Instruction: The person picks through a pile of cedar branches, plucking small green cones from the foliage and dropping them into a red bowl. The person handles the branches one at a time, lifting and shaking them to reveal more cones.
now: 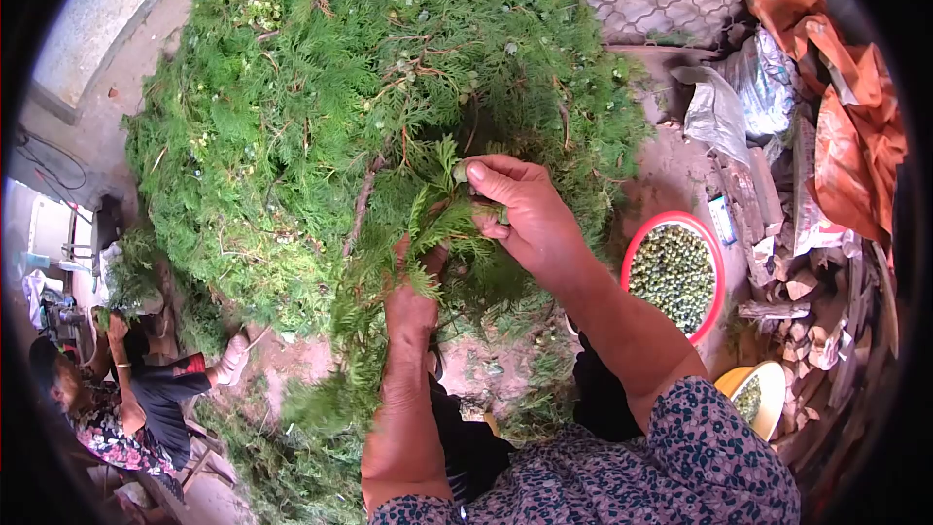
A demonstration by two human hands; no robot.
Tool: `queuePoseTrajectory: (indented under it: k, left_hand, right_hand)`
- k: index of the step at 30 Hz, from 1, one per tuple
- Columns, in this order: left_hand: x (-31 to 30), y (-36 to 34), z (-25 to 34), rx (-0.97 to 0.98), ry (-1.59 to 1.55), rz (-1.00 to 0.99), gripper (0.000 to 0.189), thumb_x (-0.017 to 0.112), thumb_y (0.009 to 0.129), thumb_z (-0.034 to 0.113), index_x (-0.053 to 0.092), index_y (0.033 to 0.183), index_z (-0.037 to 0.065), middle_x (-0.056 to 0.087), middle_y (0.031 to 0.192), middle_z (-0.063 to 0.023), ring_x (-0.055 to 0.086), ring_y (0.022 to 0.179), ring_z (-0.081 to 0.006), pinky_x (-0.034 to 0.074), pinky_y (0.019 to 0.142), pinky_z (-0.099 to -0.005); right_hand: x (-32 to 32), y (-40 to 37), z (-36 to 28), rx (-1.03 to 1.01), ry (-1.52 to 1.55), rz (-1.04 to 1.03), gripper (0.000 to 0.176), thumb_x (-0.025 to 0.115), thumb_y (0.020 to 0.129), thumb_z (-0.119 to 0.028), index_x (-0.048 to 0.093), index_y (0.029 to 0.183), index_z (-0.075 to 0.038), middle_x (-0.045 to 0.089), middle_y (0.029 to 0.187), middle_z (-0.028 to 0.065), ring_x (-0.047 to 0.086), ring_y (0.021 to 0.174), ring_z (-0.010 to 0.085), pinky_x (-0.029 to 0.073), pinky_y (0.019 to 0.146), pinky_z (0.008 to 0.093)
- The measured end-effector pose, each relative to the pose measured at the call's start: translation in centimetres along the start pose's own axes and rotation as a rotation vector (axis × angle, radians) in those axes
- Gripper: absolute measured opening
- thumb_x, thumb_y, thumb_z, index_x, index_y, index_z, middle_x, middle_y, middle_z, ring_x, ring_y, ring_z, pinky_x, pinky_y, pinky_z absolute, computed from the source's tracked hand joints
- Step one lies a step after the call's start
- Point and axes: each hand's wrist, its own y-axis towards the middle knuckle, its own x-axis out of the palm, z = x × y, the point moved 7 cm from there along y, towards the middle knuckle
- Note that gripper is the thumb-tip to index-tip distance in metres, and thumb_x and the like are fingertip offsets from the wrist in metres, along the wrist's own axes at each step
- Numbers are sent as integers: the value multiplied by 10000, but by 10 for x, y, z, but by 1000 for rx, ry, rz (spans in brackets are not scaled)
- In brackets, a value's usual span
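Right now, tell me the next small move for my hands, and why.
I'd probably ease the right hand away from the cypress sprig: it seems to pinch a small green cone, the left hand holds the sprig, and the red-rimmed basin contains similar cones.

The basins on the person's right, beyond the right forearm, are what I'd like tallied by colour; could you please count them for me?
Red-rimmed basin: 1
Yellow basin: 1
Total: 2
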Motion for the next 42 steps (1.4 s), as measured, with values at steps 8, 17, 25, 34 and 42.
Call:
queuePoseTrajectory:
  k: [8,17,25,34,42]
  left_hand:
    - [9,-2,-15,-236,-114,27,373,553,839,246,506,1145,39,574,1048,-71,538,884,-162,456,696,-279]
    - [32,-11,4,-355,-400,-51,302,581,801,156,524,1070,33,558,984,-46,520,781,-145,460,510,-264]
    - [10,6,-46,-15,-48,13,225,631,767,83,562,972,20,576,888,-72,527,702,-157,420,491,-243]
    - [24,4,2,-384,-912,-47,287,698,738,156,560,975,69,580,859,-16,506,678,-142,392,523,-247]
    - [29,-4,20,-290,-822,-79,240,714,707,98,615,914,29,611,816,-11,480,632,-84,316,489,-210]
  right_hand:
    - [-2,-9,6,-98,116,-62,132,560,851,-143,576,899,-21,516,716,15,406,487,87,294,403,198]
    - [-22,-7,-3,-293,18,312,109,554,853,-120,592,863,-19,519,654,-10,378,447,70,277,374,203]
    - [-28,5,-38,-367,111,133,155,560,854,-156,591,861,-4,500,689,28,395,475,90,281,378,203]
    - [-5,-4,-2,-189,-217,121,122,615,823,-182,639,903,-94,559,749,-53,464,581,34,349,441,167]
    - [4,-1,-11,-706,-591,51,147,658,775,-106,623,874,-4,561,776,-21,476,677,51,383,580,212]
